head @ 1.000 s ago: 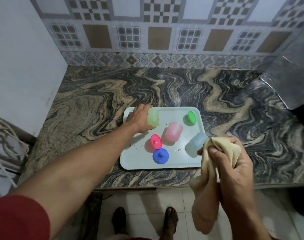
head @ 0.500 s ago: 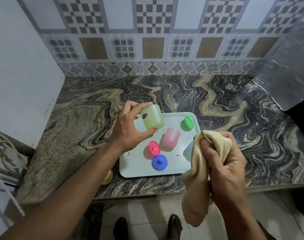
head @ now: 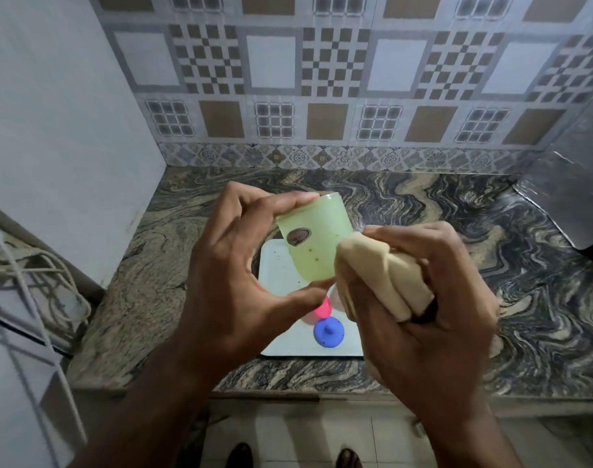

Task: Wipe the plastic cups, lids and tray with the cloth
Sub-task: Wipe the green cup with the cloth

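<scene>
left fingers: the left hand point(head: 231, 285) pinches the pale green translucent plastic cup point(head: 313, 241) end to end, fingertips point(head: 301, 199) on the far end and thumb under the near end, so the whole side wall is bare to wipe; keep that pinch light but firm, since I judge smooth plastic would spin or pop out under a hard rub

right fingers: the right hand point(head: 420, 309) is clamped round the bunched beige cloth point(head: 386, 275), the wad pushed out in front of the curled fingers and touching the cup's right flank

cup: held in the air above the tray, lying roughly sideways; a dark smudge and small specks show on the wall facing the camera; they sit left of where the cloth meets it, so the cup should be turned in the pinch toward the cloth, or the wad swept across them

inside of cup: hidden from here; it probably needs a fold of cloth pushed in and twisted

tray: the white rectangular plastic tray point(head: 274, 265) lies on the marbled stone counter point(head: 457, 231), crumbs on its bare part; a blue knobbed plastic lid point(head: 328, 331) and a pink lid point(head: 323, 309) lie on it, just beside each other, unwiped I think

risk: rubbing straight over the tray means a dropped cup lands among the lids; a short stroke keeps control
</scene>
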A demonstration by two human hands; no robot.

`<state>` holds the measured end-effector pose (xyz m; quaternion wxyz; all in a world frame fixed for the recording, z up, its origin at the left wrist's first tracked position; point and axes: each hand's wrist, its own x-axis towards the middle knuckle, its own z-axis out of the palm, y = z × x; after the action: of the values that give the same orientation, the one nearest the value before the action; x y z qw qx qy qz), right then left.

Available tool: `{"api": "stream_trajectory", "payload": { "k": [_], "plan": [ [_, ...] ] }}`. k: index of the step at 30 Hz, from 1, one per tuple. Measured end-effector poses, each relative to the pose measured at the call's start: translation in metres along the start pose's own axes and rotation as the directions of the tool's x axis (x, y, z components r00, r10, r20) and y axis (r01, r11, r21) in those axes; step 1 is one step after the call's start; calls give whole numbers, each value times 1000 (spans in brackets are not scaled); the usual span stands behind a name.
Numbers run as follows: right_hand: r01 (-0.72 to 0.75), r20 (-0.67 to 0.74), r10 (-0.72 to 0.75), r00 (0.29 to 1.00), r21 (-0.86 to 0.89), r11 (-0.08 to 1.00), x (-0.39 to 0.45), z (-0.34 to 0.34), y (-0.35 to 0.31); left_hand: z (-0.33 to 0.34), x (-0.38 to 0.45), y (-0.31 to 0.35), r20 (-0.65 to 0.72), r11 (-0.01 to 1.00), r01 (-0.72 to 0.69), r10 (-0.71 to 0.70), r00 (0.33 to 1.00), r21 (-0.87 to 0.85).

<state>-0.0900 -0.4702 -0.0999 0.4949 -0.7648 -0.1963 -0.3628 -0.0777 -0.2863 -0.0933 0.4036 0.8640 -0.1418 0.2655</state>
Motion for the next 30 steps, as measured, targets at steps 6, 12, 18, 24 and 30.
{"api": "stream_trajectory", "payload": {
  "k": [6, 12, 18, 24, 30],
  "plan": [
    [67, 14, -66, 998, -77, 995, 16, 13, 5, -2, 0, 11, -46, 997, -52, 54, 997, 57],
    [-20, -59, 18, 998, -35, 999, 30, 24, 6, -5, 1, 7, -51, 995, -44, 49, 998, 92],
    [5, -197, 18, 980, 111, 994, 22, 24, -7, -3, -1, 7, -145, 993, 77, -89, 985, -85],
    [30, -135, -17, 991, 91, 995, 4, 24, 1, 2, -3, 2, -141, 974, 74, -106, 984, -215],
    [61, -16, -61, 998, 9, 998, 14, 18, 3, -1, -2, 5, -88, 999, 9, -14, 996, -50]
  ]
}}
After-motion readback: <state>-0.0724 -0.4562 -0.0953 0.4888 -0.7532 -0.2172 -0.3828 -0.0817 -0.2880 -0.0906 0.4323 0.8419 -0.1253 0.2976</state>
